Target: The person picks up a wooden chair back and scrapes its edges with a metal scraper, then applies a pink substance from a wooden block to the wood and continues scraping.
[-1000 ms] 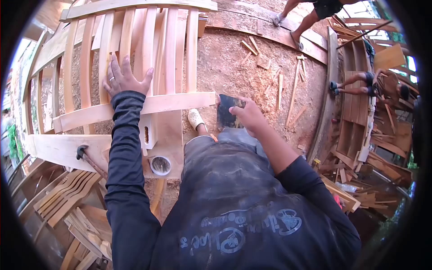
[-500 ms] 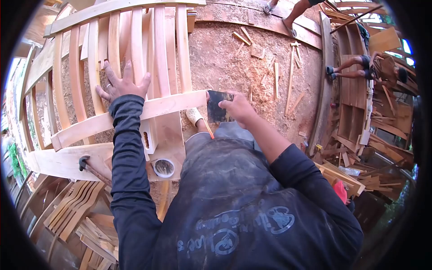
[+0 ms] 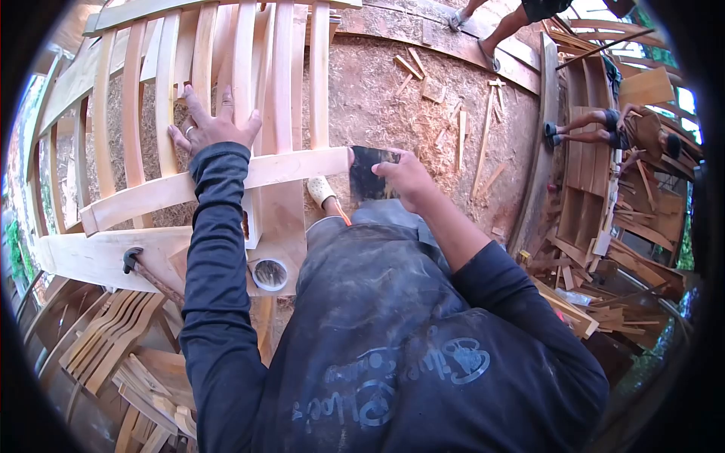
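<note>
1. We see two hands at work on one slatted wooden frame [image 3: 136,195], which lies before the person and to the left. Its near face shows two rails, an upper one [image 3: 136,16] and a lower one [image 3: 302,167], and we count seven slats [image 3: 283,75] between them; more wood shows behind.
2. Left hand [image 3: 223,134]: palm down across the slats, fingers spread apart and pointing away from the body, one ring on a finger. The arm reaches out nearly straight, and its sleeve crosses over the lower rail.
3. Right hand [image 3: 411,181]: the elbow is bent and the bare forearm slants inward. The grip is clamped on one dark flat plate [image 3: 364,181], thumb laid on the face towards us. The plate stands at the right end of the lower rail; we cannot tell whether they touch.
4. Below the frame we note one hammer [image 3: 143,270] on a pale board [image 3: 83,253], its handle running towards the left sleeve, and one small tub [image 3: 270,288] on the wooden surface [image 3: 283,211].
5. One pale shoe [image 3: 321,189] shows under the rail. Several loose strips [image 3: 461,140] lie on the shaving-strewn ground [image 3: 362,83].
6. We count at least two other people: one [image 3: 502,34] at the top, cut off by the edge, and one [image 3: 646,136] at right.
</note>
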The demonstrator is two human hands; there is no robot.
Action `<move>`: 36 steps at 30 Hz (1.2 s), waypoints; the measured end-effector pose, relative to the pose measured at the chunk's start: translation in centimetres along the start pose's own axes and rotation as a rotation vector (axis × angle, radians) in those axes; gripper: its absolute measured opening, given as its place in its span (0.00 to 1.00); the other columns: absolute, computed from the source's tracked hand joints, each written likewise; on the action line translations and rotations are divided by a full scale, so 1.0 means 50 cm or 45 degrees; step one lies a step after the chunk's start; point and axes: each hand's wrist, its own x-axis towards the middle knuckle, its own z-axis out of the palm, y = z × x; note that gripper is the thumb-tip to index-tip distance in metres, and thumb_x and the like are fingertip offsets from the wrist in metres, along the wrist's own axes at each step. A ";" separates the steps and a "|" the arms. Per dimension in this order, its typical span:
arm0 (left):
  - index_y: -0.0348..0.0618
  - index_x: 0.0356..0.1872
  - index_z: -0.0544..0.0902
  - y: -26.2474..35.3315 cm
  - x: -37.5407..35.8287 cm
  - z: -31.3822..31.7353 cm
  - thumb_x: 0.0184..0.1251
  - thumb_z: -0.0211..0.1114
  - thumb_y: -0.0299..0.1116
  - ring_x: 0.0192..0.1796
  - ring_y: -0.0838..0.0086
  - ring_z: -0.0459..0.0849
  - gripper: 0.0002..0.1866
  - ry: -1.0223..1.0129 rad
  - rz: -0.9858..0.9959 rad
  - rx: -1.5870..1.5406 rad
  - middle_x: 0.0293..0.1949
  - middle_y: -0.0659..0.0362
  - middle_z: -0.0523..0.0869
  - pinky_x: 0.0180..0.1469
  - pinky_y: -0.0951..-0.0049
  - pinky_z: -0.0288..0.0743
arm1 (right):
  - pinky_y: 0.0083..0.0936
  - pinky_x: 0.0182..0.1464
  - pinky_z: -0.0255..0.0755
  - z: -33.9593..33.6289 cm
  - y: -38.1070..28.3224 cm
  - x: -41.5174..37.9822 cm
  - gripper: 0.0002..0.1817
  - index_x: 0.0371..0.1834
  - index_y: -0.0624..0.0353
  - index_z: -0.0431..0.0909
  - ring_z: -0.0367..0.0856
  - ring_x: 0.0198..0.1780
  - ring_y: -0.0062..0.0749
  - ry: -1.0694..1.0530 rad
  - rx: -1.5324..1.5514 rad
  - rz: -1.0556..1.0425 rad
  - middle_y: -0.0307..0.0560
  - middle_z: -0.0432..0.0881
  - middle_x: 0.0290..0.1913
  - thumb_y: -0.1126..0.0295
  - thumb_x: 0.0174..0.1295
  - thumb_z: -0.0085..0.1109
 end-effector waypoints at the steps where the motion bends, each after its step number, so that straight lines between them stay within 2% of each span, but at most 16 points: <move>1: 0.76 0.73 0.73 0.003 0.000 0.000 0.56 0.62 0.70 0.70 0.47 0.75 0.40 -0.011 -0.007 -0.014 0.82 0.51 0.48 0.79 0.37 0.33 | 0.28 0.49 0.75 -0.007 -0.008 -0.007 0.24 0.63 0.69 0.76 0.80 0.41 0.27 0.017 0.055 -0.003 0.45 0.85 0.40 0.77 0.63 0.62; 2: 0.77 0.72 0.74 0.003 0.001 -0.001 0.55 0.63 0.69 0.70 0.46 0.75 0.40 -0.020 -0.016 -0.026 0.82 0.51 0.48 0.79 0.37 0.33 | 0.27 0.50 0.75 -0.013 -0.018 -0.013 0.22 0.63 0.69 0.77 0.81 0.42 0.27 0.030 0.110 -0.009 0.44 0.85 0.40 0.77 0.64 0.62; 5: 0.78 0.71 0.75 0.001 0.003 0.009 0.54 0.63 0.69 0.68 0.46 0.77 0.39 0.024 -0.009 -0.060 0.82 0.51 0.49 0.79 0.37 0.34 | 0.24 0.51 0.77 -0.062 -0.057 -0.038 0.21 0.63 0.65 0.77 0.83 0.44 0.26 0.034 -0.288 -0.255 0.42 0.85 0.41 0.78 0.66 0.60; 6: 0.78 0.71 0.75 0.000 0.003 0.015 0.54 0.63 0.68 0.66 0.46 0.78 0.39 0.051 -0.018 -0.079 0.82 0.51 0.49 0.79 0.37 0.34 | 0.26 0.58 0.76 -0.086 -0.053 -0.037 0.19 0.63 0.59 0.80 0.83 0.55 0.31 0.004 -0.530 -0.367 0.45 0.86 0.51 0.78 0.68 0.57; 9: 0.79 0.71 0.75 0.001 0.003 0.031 0.54 0.63 0.68 0.64 0.46 0.81 0.38 0.202 0.010 0.001 0.81 0.51 0.50 0.80 0.38 0.35 | 0.29 0.59 0.77 -0.120 -0.037 -0.038 0.20 0.63 0.50 0.82 0.83 0.58 0.39 -0.190 -0.954 -0.756 0.46 0.83 0.59 0.78 0.70 0.57; 10: 0.80 0.71 0.75 0.006 0.001 0.024 0.54 0.63 0.68 0.65 0.47 0.80 0.38 0.129 -0.020 0.029 0.82 0.52 0.49 0.79 0.38 0.35 | 0.33 0.58 0.77 -0.123 -0.028 -0.036 0.24 0.62 0.44 0.83 0.80 0.62 0.41 -0.255 -1.039 -0.843 0.42 0.81 0.62 0.81 0.66 0.57; 12: 0.82 0.71 0.74 0.015 0.006 0.000 0.55 0.63 0.68 0.68 0.49 0.78 0.38 -0.022 -0.074 0.092 0.82 0.53 0.48 0.79 0.37 0.34 | 0.35 0.58 0.76 -0.130 -0.031 -0.020 0.27 0.62 0.41 0.83 0.78 0.64 0.37 -0.309 -1.370 -1.145 0.37 0.81 0.62 0.82 0.61 0.58; 14: 0.81 0.71 0.74 0.013 0.007 0.007 0.55 0.64 0.67 0.68 0.48 0.78 0.38 -0.010 -0.076 0.069 0.82 0.54 0.49 0.79 0.36 0.36 | 0.41 0.59 0.70 -0.137 -0.053 -0.014 0.31 0.62 0.36 0.83 0.73 0.68 0.30 -0.347 -1.672 -1.386 0.29 0.79 0.64 0.80 0.55 0.59; 16: 0.80 0.70 0.75 0.021 0.011 -0.003 0.54 0.65 0.67 0.70 0.52 0.76 0.38 -0.080 -0.108 0.101 0.81 0.54 0.50 0.79 0.36 0.38 | 0.43 0.60 0.67 -0.149 -0.065 0.013 0.29 0.62 0.35 0.82 0.72 0.69 0.28 -0.443 -1.757 -1.498 0.28 0.78 0.65 0.76 0.57 0.58; 19: 0.78 0.70 0.77 0.019 0.013 0.019 0.54 0.65 0.67 0.73 0.58 0.72 0.38 0.036 -0.067 0.187 0.82 0.55 0.50 0.79 0.36 0.37 | 0.45 0.62 0.65 -0.159 -0.075 0.064 0.23 0.61 0.34 0.82 0.71 0.69 0.24 -0.528 -1.850 -1.727 0.27 0.77 0.66 0.69 0.63 0.55; 20: 0.76 0.69 0.78 0.019 0.010 0.023 0.54 0.65 0.68 0.76 0.62 0.68 0.38 0.064 -0.056 0.177 0.82 0.55 0.50 0.79 0.37 0.37 | 0.45 0.63 0.65 -0.162 -0.078 0.081 0.22 0.62 0.34 0.82 0.70 0.69 0.24 -0.563 -1.869 -1.783 0.27 0.77 0.66 0.68 0.64 0.55; 24: 0.75 0.69 0.78 0.014 0.013 0.033 0.55 0.67 0.66 0.76 0.63 0.69 0.37 0.028 -0.060 0.188 0.82 0.57 0.51 0.80 0.38 0.37 | 0.45 0.65 0.66 -0.162 -0.084 0.115 0.21 0.63 0.35 0.80 0.69 0.70 0.23 -0.669 -1.919 -1.873 0.26 0.75 0.66 0.64 0.67 0.53; 27: 0.77 0.67 0.79 0.008 0.015 0.036 0.52 0.66 0.68 0.72 0.62 0.74 0.37 0.051 -0.057 0.147 0.81 0.59 0.50 0.80 0.37 0.36 | 0.47 0.65 0.64 -0.154 -0.091 0.133 0.22 0.65 0.34 0.78 0.68 0.71 0.22 -0.736 -1.956 -1.946 0.26 0.75 0.67 0.64 0.67 0.53; 28: 0.76 0.67 0.80 0.004 0.012 0.045 0.52 0.67 0.67 0.73 0.63 0.73 0.37 0.199 -0.012 0.084 0.82 0.60 0.50 0.80 0.38 0.36 | 0.49 0.66 0.64 -0.149 -0.091 0.139 0.23 0.65 0.34 0.78 0.67 0.71 0.22 -0.737 -1.966 -1.969 0.26 0.75 0.67 0.64 0.67 0.53; 35: 0.75 0.68 0.79 0.013 0.011 0.031 0.55 0.66 0.66 0.77 0.69 0.64 0.36 0.066 -0.056 0.246 0.81 0.60 0.53 0.79 0.35 0.41 | 0.54 0.67 0.63 -0.134 -0.082 0.147 0.25 0.68 0.37 0.76 0.67 0.72 0.24 -0.737 -1.980 -1.986 0.27 0.72 0.70 0.63 0.67 0.53; 36: 0.77 0.68 0.79 0.011 0.010 0.034 0.55 0.66 0.66 0.77 0.69 0.65 0.36 0.155 -0.035 0.203 0.81 0.60 0.53 0.79 0.35 0.40 | 0.54 0.67 0.63 -0.134 -0.079 0.149 0.24 0.68 0.37 0.76 0.67 0.72 0.24 -0.729 -1.977 -1.974 0.27 0.72 0.70 0.63 0.67 0.53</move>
